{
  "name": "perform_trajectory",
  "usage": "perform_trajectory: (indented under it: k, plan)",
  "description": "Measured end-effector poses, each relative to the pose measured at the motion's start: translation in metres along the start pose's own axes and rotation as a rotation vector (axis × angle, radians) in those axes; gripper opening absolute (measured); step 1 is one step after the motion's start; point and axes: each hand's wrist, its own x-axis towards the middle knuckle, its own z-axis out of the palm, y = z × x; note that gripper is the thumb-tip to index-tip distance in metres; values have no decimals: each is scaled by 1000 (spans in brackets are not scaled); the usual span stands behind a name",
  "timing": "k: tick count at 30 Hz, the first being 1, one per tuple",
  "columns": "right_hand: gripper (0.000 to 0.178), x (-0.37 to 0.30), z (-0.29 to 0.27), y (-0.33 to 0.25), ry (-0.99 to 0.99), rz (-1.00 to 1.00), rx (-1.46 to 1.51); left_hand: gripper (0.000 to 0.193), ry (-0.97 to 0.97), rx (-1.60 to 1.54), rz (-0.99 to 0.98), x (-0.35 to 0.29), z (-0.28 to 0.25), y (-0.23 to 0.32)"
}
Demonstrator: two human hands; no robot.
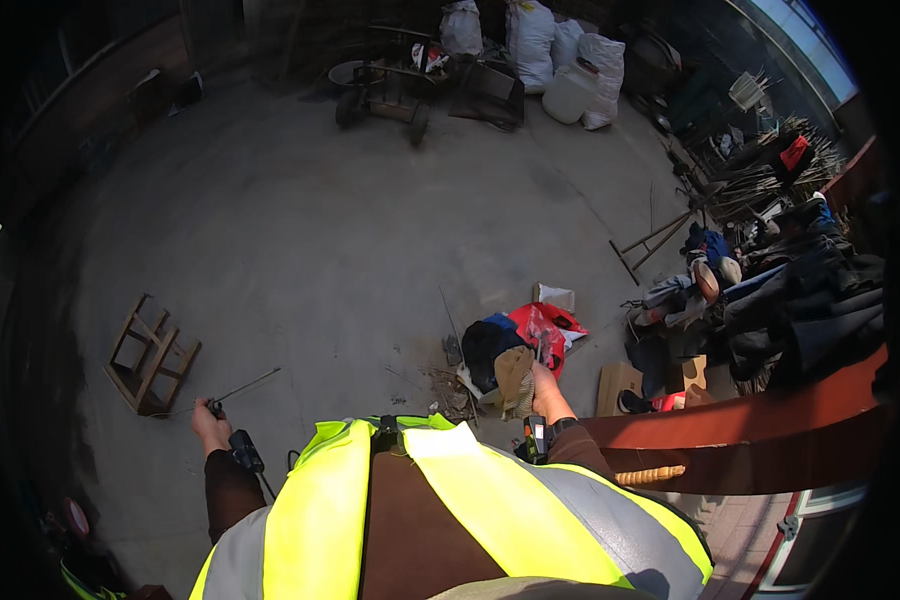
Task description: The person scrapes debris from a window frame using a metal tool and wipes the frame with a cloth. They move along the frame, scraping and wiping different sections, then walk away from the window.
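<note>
My left hand [210,426] is closed around the dark end of a thin metal rod [251,384], which points up and to the right over the concrete floor. My right hand [549,394] is closed at the edge of a tan cloth [513,370]; its fingertips are partly hidden. Beside the cloth lie dark clothes [485,348] and a red plastic bag [544,330]. Dry twigs and debris [450,392] are on the floor to the left of this pile.
A wooden stool [152,368] lies tipped over at left. Cardboard boxes [620,384], a red beam [730,432] and heaped clothes [800,300] flank my right side. Farther off are a wheeled cart [390,100], white sacks [530,45] and bundled sticks [770,170].
</note>
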Motion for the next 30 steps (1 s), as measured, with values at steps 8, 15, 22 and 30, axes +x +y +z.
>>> perform_trajectory:
  k: [8, 15, 22, 30]
  plan:
    - [31, 47, 37, -28, 94, 29, 114, 6, -366, 33, -18, 36, 238, -5]
    - [31, 193, 99, -141, 70, 49, 27, 4, -285, 61, -45, 55, 371, -50]
    - [28, 261, 179, -282, -27, -170, -155, 6, -269, 98, -71, 69, 485, -76]
    - [29, 323, 197, -363, 72, -253, 12, 8, -380, 296, -54, 66, 696, -135]
